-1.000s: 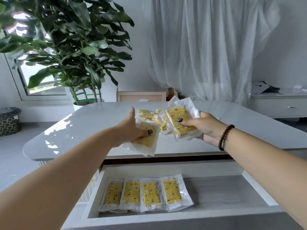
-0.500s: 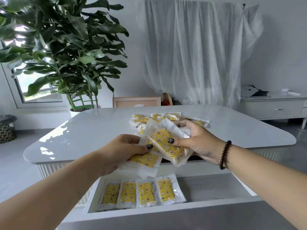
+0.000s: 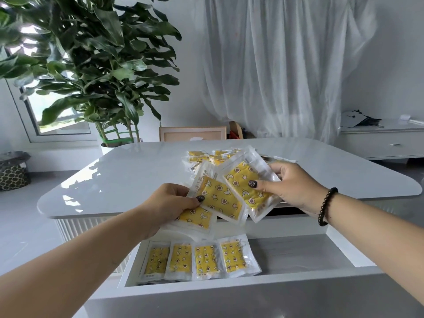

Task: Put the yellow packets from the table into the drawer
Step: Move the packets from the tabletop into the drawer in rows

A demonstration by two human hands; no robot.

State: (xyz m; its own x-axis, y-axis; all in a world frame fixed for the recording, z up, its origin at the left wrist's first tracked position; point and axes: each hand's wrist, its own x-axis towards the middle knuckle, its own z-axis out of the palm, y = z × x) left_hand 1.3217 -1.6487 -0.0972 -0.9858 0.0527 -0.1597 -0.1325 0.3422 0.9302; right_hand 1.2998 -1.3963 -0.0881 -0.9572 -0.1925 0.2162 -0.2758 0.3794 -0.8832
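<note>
Evidently light, floppy and slick, the yellow packets (image 3: 221, 199) sit pinched at their edges by left hand (image 3: 167, 208) and right hand (image 3: 292, 187) above the drawer (image 3: 298, 253).

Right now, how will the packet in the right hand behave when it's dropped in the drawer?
The packet likely bends a little: its clear edges look thin. It seems light, since the right hand holds it by thumb and fingertips. The glossy wrap may slide across the drawer floor.
</note>
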